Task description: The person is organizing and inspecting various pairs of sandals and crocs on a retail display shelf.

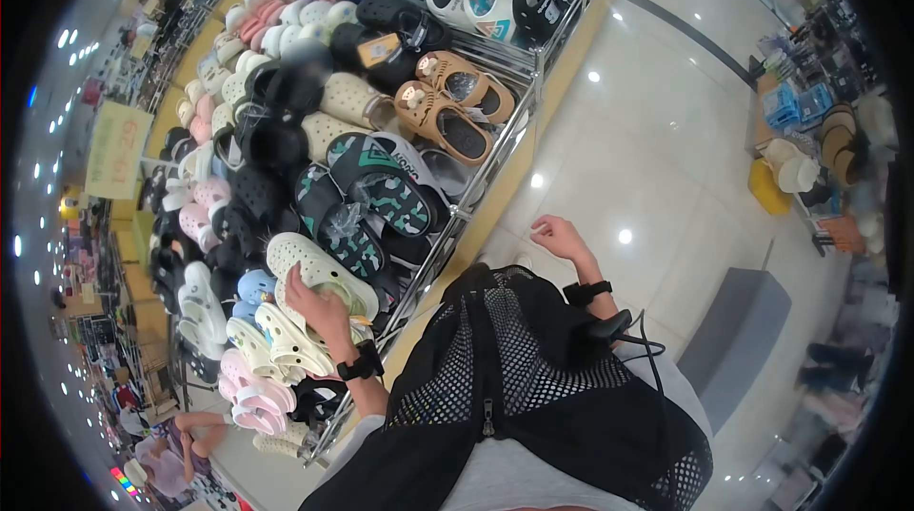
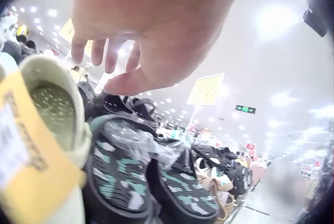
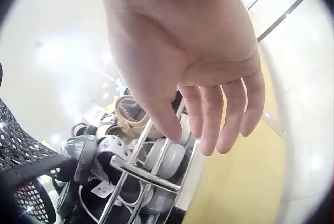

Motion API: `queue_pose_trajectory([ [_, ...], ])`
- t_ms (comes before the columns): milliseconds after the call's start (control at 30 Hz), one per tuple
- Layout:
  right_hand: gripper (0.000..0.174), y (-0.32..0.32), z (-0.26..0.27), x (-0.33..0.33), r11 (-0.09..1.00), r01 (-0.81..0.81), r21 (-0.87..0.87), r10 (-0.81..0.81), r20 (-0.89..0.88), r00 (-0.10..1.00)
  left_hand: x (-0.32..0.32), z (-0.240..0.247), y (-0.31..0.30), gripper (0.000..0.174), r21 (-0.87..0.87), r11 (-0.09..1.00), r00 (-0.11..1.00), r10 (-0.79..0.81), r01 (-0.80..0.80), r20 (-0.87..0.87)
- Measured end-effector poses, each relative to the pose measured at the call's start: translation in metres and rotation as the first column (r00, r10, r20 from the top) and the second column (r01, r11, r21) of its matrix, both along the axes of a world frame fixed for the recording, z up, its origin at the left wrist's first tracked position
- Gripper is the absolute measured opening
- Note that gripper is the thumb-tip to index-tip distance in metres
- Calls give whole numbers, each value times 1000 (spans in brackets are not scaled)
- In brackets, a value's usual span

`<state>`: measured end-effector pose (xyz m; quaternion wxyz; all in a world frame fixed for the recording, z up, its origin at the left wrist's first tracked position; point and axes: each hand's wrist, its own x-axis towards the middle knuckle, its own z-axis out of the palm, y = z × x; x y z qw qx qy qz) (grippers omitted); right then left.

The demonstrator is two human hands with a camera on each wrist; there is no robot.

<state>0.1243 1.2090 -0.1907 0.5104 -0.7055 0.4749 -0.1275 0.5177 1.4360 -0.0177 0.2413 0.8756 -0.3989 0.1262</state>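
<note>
My left hand [image 1: 322, 309] is out at ten o'clock from my chest, over the cream clog [image 1: 297, 252]. Its fingers hang relaxed and slightly bent, with nothing in them; whether a fingertip touches the shoe, I can't tell. The clog sits near the close edge of the display, its olive-green lining and yellow tag [image 2: 34, 156] facing my left wrist. Camouflage slides [image 1: 395, 204] with crumpled clear plastic lie just beside it, toward eleven o'clock, and tan clogs [image 1: 440, 120] are farther along, near twelve.

My right hand [image 1: 562, 240] hangs between twelve and one o'clock, open and empty, its fingers loosely bent, well apart from the cream clog.

The display is packed with shoes, mostly clogs, in black, white, pink and cream. A shiny metal rail [image 3: 146, 174] edges it, with a pale yellow ledge [image 3: 224, 187] running along the outside. Beyond that spreads a glossy, light-tiled floor [image 1: 609, 149] that throws back the ceiling lights, crossed by a dark strip near one o'clock. A grey bench [image 1: 738, 349] stands at three, a yellow bin [image 1: 766, 189] at two. A price sign [image 1: 119, 149] rises at ten, and someone sits [image 1: 176, 459] near eight. A green sign [image 2: 245, 109] glows under the bright ceiling.
</note>
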Motion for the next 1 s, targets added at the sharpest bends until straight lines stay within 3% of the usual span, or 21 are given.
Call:
queue_pose_trajectory([
  [100,31,4,-12,-19,989,102,108,-103,12,995,-16,-4,-43,61,-78,990,993,-114,116,23],
  [167,32,5,-22,-28,965,195,174,-212,81,974,-36,-1,-79,55,-122,951,955,-291,282,-54],
  [300,30,1,-15,-35,945,256,204,-286,136,948,-85,5,-154,47,-131,858,847,-511,496,-146],
  [400,28,-11,0,-41,950,254,181,-277,115,954,-109,-2,-207,47,-138,805,773,-592,576,-228],
  [633,33,-67,4,-71,917,371,149,-381,47,923,-129,-23,-322,55,-52,706,664,-686,706,-298],
  [767,33,-109,16,-82,898,433,83,-431,-43,902,-114,-44,-369,56,83,737,740,-655,670,-153],
  [933,31,-167,26,-87,888,449,100,-443,-80,893,-91,-48,-402,49,179,767,780,-563,616,-273],
  [1000,30,-188,28,-83,897,422,128,-428,23,903,-87,-39,-412,42,166,789,790,-526,592,-314],
])
